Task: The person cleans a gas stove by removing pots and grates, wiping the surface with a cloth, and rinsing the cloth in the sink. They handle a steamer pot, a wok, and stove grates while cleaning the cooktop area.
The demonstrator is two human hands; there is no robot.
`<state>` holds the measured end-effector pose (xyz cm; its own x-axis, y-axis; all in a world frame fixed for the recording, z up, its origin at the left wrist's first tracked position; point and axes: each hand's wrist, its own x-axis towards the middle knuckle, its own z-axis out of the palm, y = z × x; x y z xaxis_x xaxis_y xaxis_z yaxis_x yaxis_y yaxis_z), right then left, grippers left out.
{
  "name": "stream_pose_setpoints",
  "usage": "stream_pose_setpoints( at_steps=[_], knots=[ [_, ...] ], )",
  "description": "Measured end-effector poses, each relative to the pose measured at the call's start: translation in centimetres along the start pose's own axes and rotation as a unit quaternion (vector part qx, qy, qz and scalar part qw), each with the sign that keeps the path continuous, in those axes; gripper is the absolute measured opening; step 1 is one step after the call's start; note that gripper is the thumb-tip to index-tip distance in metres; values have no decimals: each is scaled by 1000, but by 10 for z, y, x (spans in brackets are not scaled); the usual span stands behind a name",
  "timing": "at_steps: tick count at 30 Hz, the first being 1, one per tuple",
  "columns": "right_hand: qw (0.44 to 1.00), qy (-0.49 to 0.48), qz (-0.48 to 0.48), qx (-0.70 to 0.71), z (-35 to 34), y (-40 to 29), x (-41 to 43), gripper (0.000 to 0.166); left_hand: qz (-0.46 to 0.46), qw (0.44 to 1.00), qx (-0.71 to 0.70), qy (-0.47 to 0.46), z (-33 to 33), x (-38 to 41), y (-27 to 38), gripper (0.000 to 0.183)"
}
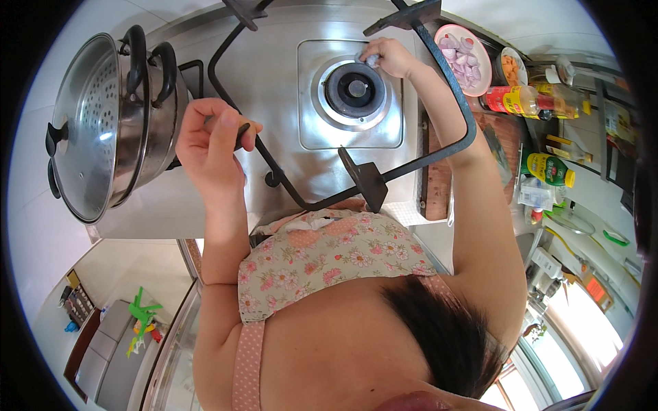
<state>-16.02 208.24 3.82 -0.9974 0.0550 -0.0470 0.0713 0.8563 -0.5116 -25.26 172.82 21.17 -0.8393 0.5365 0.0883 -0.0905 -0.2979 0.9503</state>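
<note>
My left hand [216, 138] holds a black metal pan support [275, 167] by one of its prongs, raised above the steel gas stove top [267, 67]. The frame of the support spans the view in front of the burner. Through it, my right hand [391, 56] reaches to the far right edge of the round gas burner [355, 90], its fingers on a crumpled pale cloth or wipe [370, 60]. That cloth touches the stove plate beside the burner's metal ring.
A lidded steel steamer pot [149, 123] stands at the left. At the right are a pink-rimmed plate of cut onions [482, 49], a bowl of orange pieces [510, 68], a wooden chopping board [437, 187] with a cleaver-like blade, and several sauce bottles [514, 100].
</note>
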Motion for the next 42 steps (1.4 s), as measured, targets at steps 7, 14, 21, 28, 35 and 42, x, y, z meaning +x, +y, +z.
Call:
stream_pose_setpoints(
  at_steps=[7, 14, 21, 28, 35, 42],
  knots=[
    [989, 50, 135, 38, 10, -14, -64, 38, -9, 1000, -10, -3, 0, 2, -1, 6],
    [996, -48, 71, -18, -6, -31, -73, 34, -18, 1000, -5, 5, -1, 1, -3, 7],
    [993, 107, -56, -12, 1, -8, 42, 34, -27, 1000, 6, 8, -6, 4, -5, 8],
    [986, 15, -115, -116, 16, -10, 73, 34, -29, 999, 14, 22, -18, 7, -7, 9],
    [985, 49, 26, -161, 7, 20, -2, 31, -36, 999, 14, 34, -12, 8, -9, 10],
    [978, 79, 142, -130, 22, -4, -50, 30, -40, 999, 6, 25, -17, 6, -10, 9]
  ],
)
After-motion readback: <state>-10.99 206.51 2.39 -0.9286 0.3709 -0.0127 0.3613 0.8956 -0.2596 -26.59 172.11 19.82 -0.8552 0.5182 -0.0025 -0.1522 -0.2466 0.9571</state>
